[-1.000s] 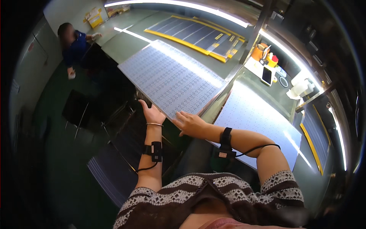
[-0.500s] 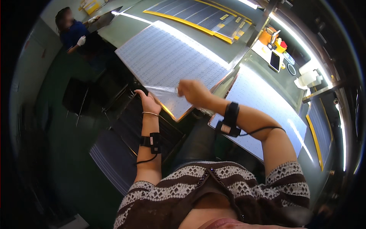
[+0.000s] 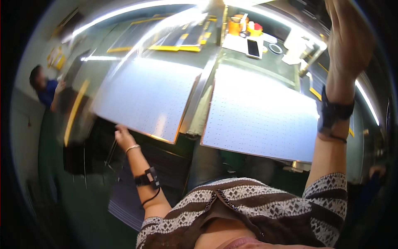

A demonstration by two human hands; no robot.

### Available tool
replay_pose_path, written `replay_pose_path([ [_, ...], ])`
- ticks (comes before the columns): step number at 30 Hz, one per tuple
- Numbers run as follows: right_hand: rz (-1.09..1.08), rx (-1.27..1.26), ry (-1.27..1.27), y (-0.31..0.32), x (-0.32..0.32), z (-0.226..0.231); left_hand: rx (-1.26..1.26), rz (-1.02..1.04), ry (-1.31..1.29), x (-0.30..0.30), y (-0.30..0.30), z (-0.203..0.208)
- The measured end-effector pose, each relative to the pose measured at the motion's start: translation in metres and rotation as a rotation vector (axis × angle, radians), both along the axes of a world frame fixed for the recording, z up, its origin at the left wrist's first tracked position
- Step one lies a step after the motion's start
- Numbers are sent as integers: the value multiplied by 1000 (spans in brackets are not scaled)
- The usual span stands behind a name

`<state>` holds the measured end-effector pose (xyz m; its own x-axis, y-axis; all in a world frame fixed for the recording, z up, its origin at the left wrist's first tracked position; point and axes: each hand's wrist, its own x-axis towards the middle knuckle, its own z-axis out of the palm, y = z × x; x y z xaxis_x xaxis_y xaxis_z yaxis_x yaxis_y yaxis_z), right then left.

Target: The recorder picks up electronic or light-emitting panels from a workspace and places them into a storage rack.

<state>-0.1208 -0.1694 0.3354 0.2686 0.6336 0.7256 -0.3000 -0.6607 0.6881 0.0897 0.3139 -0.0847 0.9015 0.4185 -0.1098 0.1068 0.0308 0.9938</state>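
Observation:
A whitish panel with rows of small dark marks [image 3: 145,91] lies on the left worktop. My left hand [image 3: 123,137] is at its near-left edge, the fingers blurred and partly hidden. Thin clear film [image 3: 143,39] rises off the panel in bright streaks toward the top of the view. My right hand [image 3: 350,41] is raised high at the upper right, its fingertips cut off by the rim. The film hangs lifted, consistent with that hand's grip on it. A second marked panel [image 3: 259,112] lies to the right, below my right arm.
A metal rail [image 3: 202,93] runs between the panels. Behind stand a phone [image 3: 253,48], a tape roll [image 3: 275,49] and an orange container [image 3: 235,27]. Yellow-edged dark sheets [image 3: 176,39] lie at the back. A person in blue [image 3: 47,89] is at the far left.
My right hand has swung up and to the right from the left panel's near corner, lifting the film. My left hand has shifted left along the edge. The view has turned right.

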Motion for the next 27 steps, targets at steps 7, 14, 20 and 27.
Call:
replay_pose_path([
  [7,832,1764,554,-85,-149,-179,-1060,-1320,144,29,-73,130],
  [14,-126,2371,535,-158,-273,-322,106,-1178,364,25,-242,74],
  [20,-46,2467,225,-177,-328,-392,189,-1238,-4,11,-352,68],
  [27,-408,2092,257,-159,-335,-409,309,-1258,-32,37,-365,54],
])
